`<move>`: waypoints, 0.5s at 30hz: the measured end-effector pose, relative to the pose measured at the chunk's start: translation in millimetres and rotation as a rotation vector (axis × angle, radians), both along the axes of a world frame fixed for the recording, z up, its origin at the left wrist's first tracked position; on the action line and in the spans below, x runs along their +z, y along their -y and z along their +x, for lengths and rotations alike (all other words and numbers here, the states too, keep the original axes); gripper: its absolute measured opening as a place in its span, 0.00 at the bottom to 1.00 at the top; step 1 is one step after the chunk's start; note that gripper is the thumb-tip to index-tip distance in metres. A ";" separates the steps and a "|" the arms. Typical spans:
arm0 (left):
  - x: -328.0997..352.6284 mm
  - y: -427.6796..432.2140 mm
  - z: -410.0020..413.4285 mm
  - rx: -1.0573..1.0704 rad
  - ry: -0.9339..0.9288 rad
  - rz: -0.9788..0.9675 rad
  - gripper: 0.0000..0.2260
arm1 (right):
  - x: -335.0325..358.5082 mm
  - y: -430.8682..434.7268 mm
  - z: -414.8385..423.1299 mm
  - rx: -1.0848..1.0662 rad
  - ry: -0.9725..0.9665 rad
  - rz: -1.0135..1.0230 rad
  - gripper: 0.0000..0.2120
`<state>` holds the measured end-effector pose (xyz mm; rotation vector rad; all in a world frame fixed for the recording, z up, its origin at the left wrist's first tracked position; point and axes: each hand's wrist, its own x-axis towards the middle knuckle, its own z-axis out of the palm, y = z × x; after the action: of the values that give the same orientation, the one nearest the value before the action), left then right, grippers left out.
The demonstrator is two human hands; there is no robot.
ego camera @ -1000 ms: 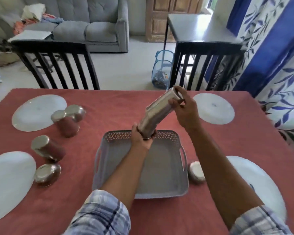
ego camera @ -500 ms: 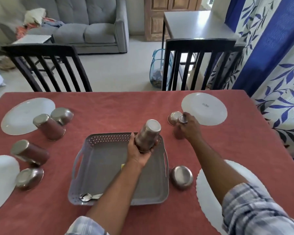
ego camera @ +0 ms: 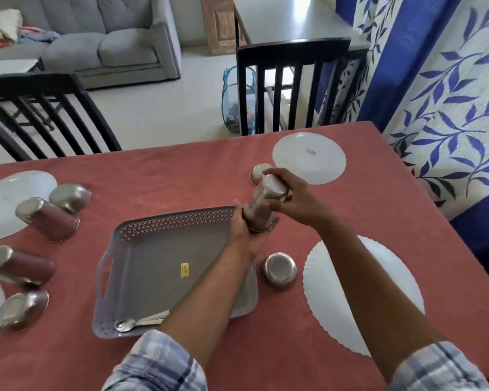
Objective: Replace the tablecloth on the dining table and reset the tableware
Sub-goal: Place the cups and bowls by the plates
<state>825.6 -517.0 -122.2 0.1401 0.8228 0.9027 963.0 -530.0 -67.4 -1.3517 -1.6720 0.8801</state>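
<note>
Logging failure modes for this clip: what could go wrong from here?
1. The left hand and right hand hold the steel tumblers, seemingly nested and tilted, in mid-air over a corner of the tray. A slip could drop one onto the small bowl or the scalloped plate nearby.
2. The left forearm crosses the tray and could nudge the spoons.

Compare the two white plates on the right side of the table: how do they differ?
The far plate has a smooth round rim; the near plate has a scalloped one. The far plate shows whole, with a small mark at its centre; the near plate is partly hidden by the right forearm, and no mark shows on its visible part. Both are white and lie flat on the red tablecloth.
</note>
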 end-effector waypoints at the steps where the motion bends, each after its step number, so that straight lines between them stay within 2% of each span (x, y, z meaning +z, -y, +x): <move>1: 0.3 3.2 5.2 -0.023 -0.038 -0.010 0.32 | -2.3 3.7 4.1 -0.033 0.010 -0.006 0.25; 4: -11.2 17.8 17.3 -0.217 -0.207 0.034 0.39 | -6.6 15.2 15.2 -0.185 -0.003 -0.032 0.27; 6: -18.3 37.8 24.5 -0.368 -0.468 0.078 0.40 | -14.6 20.8 20.8 -0.281 0.002 -0.032 0.27; 10: -37.5 78.4 32.2 -0.477 -0.991 0.160 0.27 | -45.9 26.5 14.9 -0.303 0.096 -0.125 0.26; 12: -48.2 90.8 29.4 -0.530 -1.136 0.196 0.23 | -64.8 29.3 7.7 -0.243 0.165 -0.180 0.27; 15: -54.0 103.1 24.8 -0.634 -1.261 0.285 0.26 | -84.3 39.3 0.4 -0.207 0.234 -0.212 0.27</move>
<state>850.5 -620.1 -176.2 1.2365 1.6592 0.2253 963.4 -569.3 -151.6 -1.7972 -1.6061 0.8202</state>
